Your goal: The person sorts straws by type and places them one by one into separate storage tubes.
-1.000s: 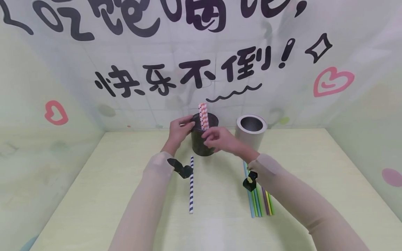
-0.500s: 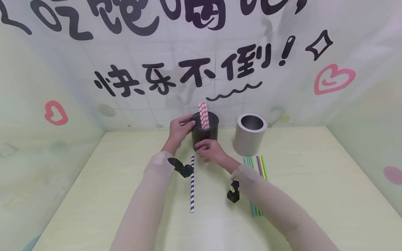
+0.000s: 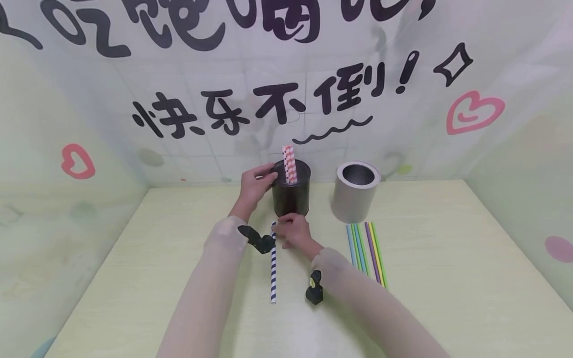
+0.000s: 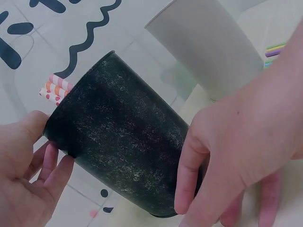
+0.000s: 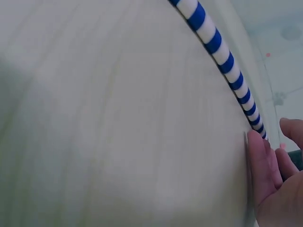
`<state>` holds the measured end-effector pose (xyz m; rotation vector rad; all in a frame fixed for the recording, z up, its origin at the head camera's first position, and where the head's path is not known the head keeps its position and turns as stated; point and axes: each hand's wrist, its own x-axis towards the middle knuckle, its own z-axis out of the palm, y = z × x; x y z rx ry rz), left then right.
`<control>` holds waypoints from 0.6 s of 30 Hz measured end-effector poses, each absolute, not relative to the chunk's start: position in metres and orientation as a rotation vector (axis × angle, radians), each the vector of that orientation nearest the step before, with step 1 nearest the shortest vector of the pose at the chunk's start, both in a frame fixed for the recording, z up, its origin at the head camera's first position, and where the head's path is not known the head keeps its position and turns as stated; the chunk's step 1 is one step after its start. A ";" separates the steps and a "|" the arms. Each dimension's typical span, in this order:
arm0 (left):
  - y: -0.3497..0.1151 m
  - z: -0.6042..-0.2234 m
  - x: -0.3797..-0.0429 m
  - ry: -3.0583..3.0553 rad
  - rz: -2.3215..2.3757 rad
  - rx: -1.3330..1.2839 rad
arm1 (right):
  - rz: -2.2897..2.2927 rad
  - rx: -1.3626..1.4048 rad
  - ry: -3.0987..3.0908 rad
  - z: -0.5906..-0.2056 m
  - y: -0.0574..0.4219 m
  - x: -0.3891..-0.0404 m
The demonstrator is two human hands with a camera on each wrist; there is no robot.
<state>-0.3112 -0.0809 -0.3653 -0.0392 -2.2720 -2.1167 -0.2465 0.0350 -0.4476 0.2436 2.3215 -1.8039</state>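
Note:
A black cup [image 3: 291, 198] stands upright near the back wall, with several pink-and-orange patterned paper straws [image 3: 290, 165] in it. My left hand [image 3: 256, 186] grips its rim from the left, thumb and fingers at the edge. A blue-and-white striped paper straw [image 3: 273, 268] lies on the table in front of the cup. My right hand [image 3: 295, 231] is low at that straw's far end. In the right wrist view its fingertips [image 5: 254, 138] are at the end of the striped straw [image 5: 221, 52], while the thumb [image 5: 291, 128] stands apart.
Right of the black cup stands a grey-white cup [image 3: 353, 199] with a dark inside. Several plain coloured straws [image 3: 373, 253] lie in front of it, partly behind my right sleeve [image 3: 358, 293]. A printed wall [image 3: 233, 164] bounds the table's [image 3: 156, 238] back.
My right hand has moved from the front of the black cup down and left to the striped straw's far end. My left hand stays at the cup's rim.

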 end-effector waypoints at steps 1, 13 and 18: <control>-0.081 -0.366 -0.312 -2.270 -2.118 -0.040 | -1.813 0.252 2.340 -0.449 0.033 -0.246; -0.080 -0.366 -0.312 -2.299 -2.111 -0.026 | -1.695 0.221 2.536 -0.451 0.021 -0.239; -0.081 -0.367 -0.314 -2.300 -2.125 -0.017 | -1.616 0.243 2.589 -0.449 0.017 -0.239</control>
